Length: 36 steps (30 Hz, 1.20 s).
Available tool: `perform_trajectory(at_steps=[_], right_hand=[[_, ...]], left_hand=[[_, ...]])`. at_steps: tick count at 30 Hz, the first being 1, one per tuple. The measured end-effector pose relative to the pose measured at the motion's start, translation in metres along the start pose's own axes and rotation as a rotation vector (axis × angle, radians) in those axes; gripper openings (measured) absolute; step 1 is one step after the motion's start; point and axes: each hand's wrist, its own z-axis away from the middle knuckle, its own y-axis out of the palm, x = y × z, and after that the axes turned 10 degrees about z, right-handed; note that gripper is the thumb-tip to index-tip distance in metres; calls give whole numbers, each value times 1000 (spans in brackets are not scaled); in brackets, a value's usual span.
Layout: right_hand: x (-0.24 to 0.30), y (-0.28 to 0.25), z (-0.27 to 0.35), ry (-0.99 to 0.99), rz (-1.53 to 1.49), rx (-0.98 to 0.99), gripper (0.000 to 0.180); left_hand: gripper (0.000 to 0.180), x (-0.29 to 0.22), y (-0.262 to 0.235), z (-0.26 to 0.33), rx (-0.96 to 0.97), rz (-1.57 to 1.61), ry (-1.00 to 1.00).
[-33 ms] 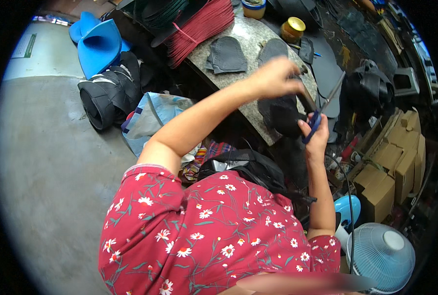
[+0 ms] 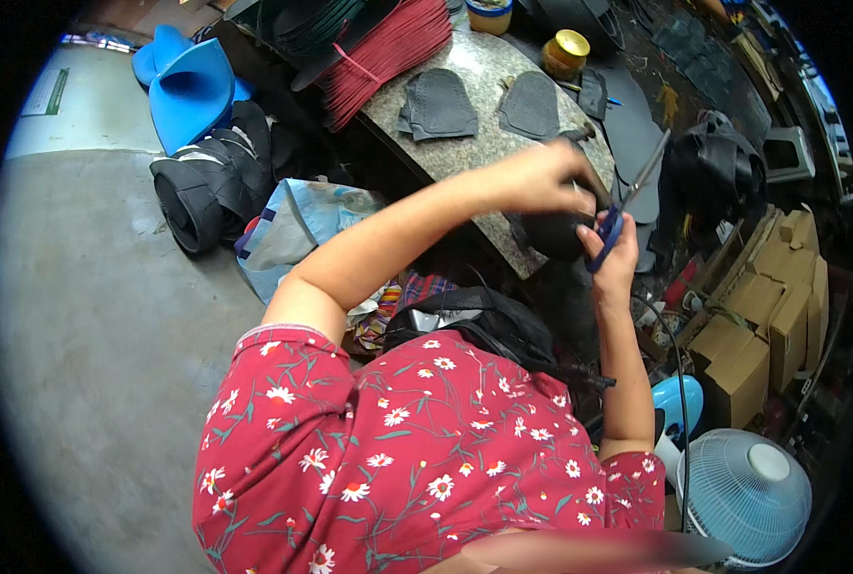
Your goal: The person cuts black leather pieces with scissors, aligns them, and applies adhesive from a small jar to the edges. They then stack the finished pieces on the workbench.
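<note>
My right hand (image 2: 620, 256) is closed on scissors (image 2: 610, 239) with blue handles, their metal blades pointing up and to the right. Its thumb lies near a dark rounded piece (image 2: 553, 237), whose kind I cannot make out. Above that piece, my left hand (image 2: 549, 180) reaches across with bent, slightly blurred fingers. They curl by a dark strip-like thing (image 2: 591, 180), partly hidden by the hand. On the speckled stone tabletop (image 2: 503, 55) beyond, two black sole-shaped pieces, a left one (image 2: 442, 103) and a right one (image 2: 530, 105), lie side by side.
A bundle of red strips (image 2: 393, 59) lies at the table's far left. A gold-lidded jar (image 2: 565, 54) stands at the back. To the left are blue foam sheets (image 2: 192, 91) and black rolls (image 2: 201, 187). Cardboard boxes (image 2: 756, 306) and a fan (image 2: 744, 497) are at right.
My left hand has come down toward the right hand, uncovering more of the right sole-shaped piece. The scissors stay in my right hand. The view has shifted slightly.
</note>
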Motion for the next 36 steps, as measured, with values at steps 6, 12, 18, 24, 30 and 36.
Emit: perform_trajectory(at_steps=[6, 12, 18, 24, 30, 36], right_hand=[[14, 0, 5, -132, -56, 117, 37], [22, -5, 20, -160, -23, 131, 37], [31, -15, 23, -109, -103, 74, 37], [24, -22, 15, -163, -117, 15, 33], [16, -44, 22, 46, -50, 290, 22], [14, -58, 37, 75, -114, 638, 40]], left_hand=[[26, -41, 12, 25, 56, 107, -471], [30, -50, 27, 45, -48, 148, -379], [46, -55, 36, 36, -24, -89, -474], [39, -49, 22, 36, 15, 247, -535], [32, -53, 6, 32, -313, 769, -529], [28, -56, 11, 32, -325, 846, -544]])
